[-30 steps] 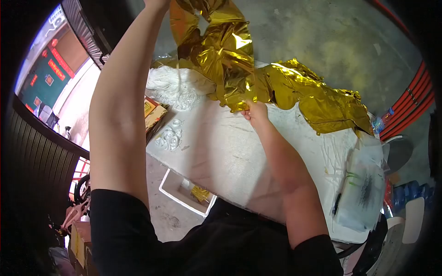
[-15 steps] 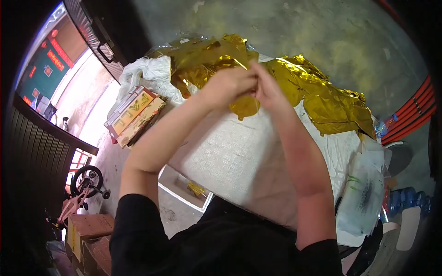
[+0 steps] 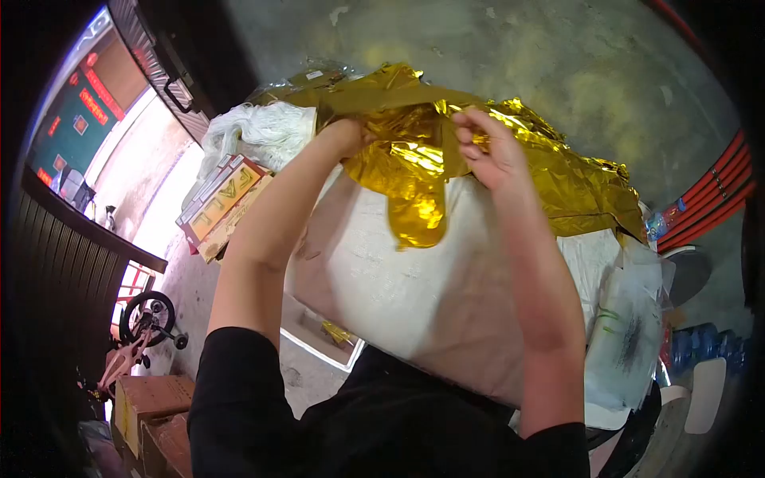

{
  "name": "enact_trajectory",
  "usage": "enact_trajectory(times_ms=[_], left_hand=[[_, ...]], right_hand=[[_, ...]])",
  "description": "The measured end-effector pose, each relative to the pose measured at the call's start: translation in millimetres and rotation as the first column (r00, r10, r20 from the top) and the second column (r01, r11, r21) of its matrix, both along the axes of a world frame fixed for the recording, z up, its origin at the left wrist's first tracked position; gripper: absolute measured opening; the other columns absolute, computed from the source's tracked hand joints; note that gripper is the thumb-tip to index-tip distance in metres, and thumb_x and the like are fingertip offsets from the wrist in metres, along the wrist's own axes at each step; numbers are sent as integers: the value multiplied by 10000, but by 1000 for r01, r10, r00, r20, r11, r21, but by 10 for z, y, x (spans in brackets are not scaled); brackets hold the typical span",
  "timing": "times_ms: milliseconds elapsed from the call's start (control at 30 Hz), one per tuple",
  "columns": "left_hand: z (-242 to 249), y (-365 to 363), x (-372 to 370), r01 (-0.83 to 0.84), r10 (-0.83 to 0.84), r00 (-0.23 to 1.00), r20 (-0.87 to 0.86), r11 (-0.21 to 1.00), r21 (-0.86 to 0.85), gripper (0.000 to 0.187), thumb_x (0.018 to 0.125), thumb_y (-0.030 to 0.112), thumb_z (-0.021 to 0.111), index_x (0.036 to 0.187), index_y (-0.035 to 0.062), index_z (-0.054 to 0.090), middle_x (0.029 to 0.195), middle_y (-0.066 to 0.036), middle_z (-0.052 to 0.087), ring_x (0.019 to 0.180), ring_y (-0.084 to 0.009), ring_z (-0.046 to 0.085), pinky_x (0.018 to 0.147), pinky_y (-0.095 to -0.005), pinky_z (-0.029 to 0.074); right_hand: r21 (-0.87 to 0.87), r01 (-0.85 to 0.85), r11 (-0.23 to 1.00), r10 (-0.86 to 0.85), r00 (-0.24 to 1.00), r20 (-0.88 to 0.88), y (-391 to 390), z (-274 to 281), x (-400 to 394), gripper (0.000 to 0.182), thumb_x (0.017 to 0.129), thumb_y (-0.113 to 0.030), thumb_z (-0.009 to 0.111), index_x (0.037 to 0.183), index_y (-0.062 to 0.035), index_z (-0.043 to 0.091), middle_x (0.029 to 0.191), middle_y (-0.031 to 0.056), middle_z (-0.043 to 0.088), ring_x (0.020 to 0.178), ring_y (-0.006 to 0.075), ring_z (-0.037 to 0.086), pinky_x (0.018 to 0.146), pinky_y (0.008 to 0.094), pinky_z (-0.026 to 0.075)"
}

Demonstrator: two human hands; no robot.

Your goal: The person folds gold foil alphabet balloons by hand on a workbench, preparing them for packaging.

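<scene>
Gold foil (image 3: 418, 209) all along the table (image 3: 374, 267)'s far edge
Right hand (image 3: 497, 153) loosely half-curled by it, left hand (image 3: 346, 137) with fingertips hidden; honestly can't tell if either's gripping.

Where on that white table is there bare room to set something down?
The bare patch is the white tabletop between left forearm and right forearm, bounded by gold foil and the black shirt. Crowded: the far edge, under gold foil; far left, with white string and printed boxes; the right end, with translucent plastic bags.
</scene>
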State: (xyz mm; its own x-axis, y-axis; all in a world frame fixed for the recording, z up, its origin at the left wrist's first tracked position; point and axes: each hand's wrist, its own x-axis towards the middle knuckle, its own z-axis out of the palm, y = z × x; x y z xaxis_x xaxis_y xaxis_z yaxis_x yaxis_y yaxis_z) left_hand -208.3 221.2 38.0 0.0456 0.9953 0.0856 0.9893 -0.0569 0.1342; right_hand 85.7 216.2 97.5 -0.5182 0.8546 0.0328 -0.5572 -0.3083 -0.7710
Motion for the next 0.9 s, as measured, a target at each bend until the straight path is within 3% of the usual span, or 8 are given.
enact_trajectory(times_ms=[33,133,367,567,633,700,833,900], left_hand=[[-69,154,-137,59,-57,988,143,998,-9,395,844,348,578,1139,88,614,1103,-173,630,1060,-323,574,904,-417,460],[156,234,-215,-3,88,935,-342,970,241,550,843,473,543,1277,135,551,1386,-146,457,1291,-272,409,1079,-375,318],[107,710,-843,-152,206,945,-255,964,218,575,827,482,559,1294,147,539,1385,-122,469,1303,-254,405,1090,-371,296],[295,592,-568,-301,305,950,-66,952,61,400,863,339,577,1192,113,608,1117,-175,636,997,-311,626,846,-400,498],[344,434,-173,-138,147,989,8,907,399,310,876,288,573,1113,97,634,1021,-140,670,917,-332,643,785,-440,510],[324,183,233,-54,-25,983,180,907,418,279,871,274,587,1113,144,638,992,-143,674,885,-324,653,767,-434,516],[648,-1241,1172,154,-110,876,469,986,-57,289,879,271,617,1068,55,653,990,-125,668,868,-257,640,766,-361,500],[303,-1641,1208,335,-236,846,479,933,-133,414,852,336,647,1182,89,607,1206,-149,592,1101,-315,571,919,-418,460]], right_hand=[[45,-20,999,22,999,-30,-45,96,171,137,872,-148,635,897,-24,583,770,64,583,605,99,477,458,230,323],[119,167,979,-174,983,53,-446,355,731,134,900,-175,586,867,-45,584,691,26,526,550,94,440,463,244,313],[-61,528,847,-471,798,376,-1753,169,1736,337,823,-42,569,1153,15,526,710,86,594,489,133,520,400,215,382],[-164,325,931,-197,830,523,-2229,-342,2291,399,823,-16,566,1213,8,489,700,146,616,424,131,515,392,207,387],[-120,317,941,-163,732,662,-2319,-438,2276,400,830,-11,572,1217,12,471,706,138,624,429,123,512,391,213,385],[-124,288,950,-117,692,712,-2371,-418,2230,394,848,-29,581,1223,-5,461,775,125,638,501,111,549,418,210,389],[16,85,996,-52,434,899,-2531,-400,2244,467,875,-141,622,1280,-30,417,980,137,633,711,176,632,542,253,472],[459,-311,832,-546,-311,778,-2652,-215,2213,496,820,-100,656,1255,-1,439,955,172,628,723,307,637,616,365,498]])
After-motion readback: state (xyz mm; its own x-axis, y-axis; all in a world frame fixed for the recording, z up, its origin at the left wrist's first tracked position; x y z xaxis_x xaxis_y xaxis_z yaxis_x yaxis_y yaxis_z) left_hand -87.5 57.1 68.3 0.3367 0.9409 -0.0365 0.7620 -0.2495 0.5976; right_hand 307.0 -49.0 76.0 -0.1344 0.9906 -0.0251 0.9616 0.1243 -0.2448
